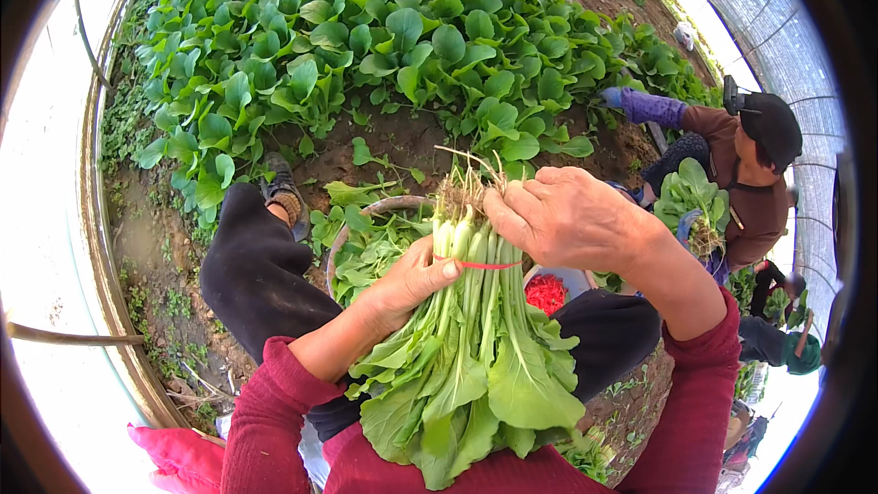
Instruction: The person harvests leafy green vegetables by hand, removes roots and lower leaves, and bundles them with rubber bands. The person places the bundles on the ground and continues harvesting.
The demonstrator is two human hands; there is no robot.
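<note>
A bunch of leafy greens [473, 350] lies across my lap, roots away from me and broad leaves towards my body. A red band [490, 265] circles its pale stems. My left hand [411, 281] clasps the bunch from the left, its thumb over the stems beside the band. At the root end, my right hand [576, 219] has its fingers bent around some of the thin roots [466, 189]; its fingertips are partly hidden. Just beyond the bunch, on the right, red bands [547, 293] fill a pale container [579, 280], partly covered by my right arm and the stems.
A dense bed of growing greens [405, 34] spreads ahead. Loose leaves [377, 254] lie in a round-rimmed basket [394, 204] between my legs. At right, a co-worker [748, 171] holds another bunch [693, 202]; further people work behind. Plastic greenhouse walls [55, 219] curve along the side.
</note>
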